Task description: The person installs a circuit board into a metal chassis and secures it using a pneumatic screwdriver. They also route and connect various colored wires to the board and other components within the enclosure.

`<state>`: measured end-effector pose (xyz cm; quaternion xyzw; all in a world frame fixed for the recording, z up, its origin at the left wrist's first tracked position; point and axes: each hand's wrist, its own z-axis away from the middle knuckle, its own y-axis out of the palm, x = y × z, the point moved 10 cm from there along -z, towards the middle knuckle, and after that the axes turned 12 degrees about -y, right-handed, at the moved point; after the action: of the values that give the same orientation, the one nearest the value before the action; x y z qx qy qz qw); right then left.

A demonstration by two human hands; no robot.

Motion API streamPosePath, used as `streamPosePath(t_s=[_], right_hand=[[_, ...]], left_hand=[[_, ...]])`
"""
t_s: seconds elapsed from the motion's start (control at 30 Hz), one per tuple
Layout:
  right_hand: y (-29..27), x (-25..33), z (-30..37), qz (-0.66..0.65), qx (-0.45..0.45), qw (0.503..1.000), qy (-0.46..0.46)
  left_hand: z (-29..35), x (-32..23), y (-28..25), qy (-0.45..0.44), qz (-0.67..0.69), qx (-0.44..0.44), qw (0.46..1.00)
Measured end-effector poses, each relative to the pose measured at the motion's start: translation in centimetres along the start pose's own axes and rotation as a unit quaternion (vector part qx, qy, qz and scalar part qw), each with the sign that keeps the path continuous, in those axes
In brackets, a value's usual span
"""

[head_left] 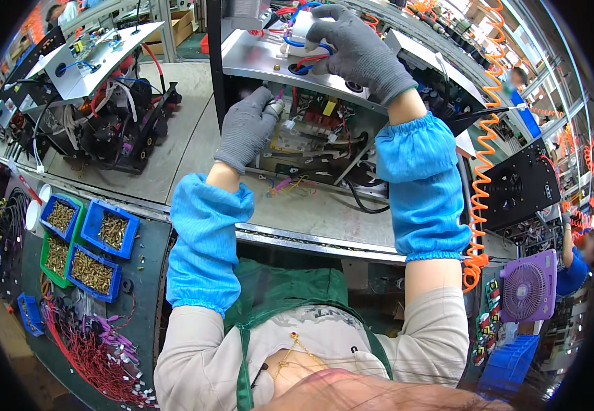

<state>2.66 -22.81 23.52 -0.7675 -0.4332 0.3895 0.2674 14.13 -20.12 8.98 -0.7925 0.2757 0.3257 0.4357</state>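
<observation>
My left hand [247, 129], in a grey knitted glove, reaches into the open front of a metal equipment chassis [338, 85]. Its fingers are closed around a small pale, rounded piece [275, 107], whose kind I cannot make out. Above the metal shelf, my gloved right hand [362, 55] has its fingers curled at a blue cable [297, 43]. A red cable [312, 59] runs close under that hand's lower fingers. Inside the chassis sits a circuit board [304, 140] with a yellow-marked component [329, 107] and several wires.
Another partly built unit [105, 116] stands on the bench at the left. Blue bins [110, 229] of brass-coloured fittings and bundled red wires [91, 356] lie at the lower left. An orange coiled hose [487, 151] hangs at the right, near a purple fan [528, 288].
</observation>
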Motion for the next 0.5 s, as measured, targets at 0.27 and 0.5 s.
streamPosePath(t_s=[0.27, 0.5], right_hand=[[-0.7, 0.2, -1.2, -0.083, 0.037, 0.996, 0.010], [0.1, 0.5, -0.6, -0.068, 0.073, 0.995, -0.005]], left_hand=[[1.6, 1.4, 0.6, -0.013, 0.042, 0.040, 0.998], [0.3, 1.8, 1.9, -0.110, 0.234, 0.077, 0.963]])
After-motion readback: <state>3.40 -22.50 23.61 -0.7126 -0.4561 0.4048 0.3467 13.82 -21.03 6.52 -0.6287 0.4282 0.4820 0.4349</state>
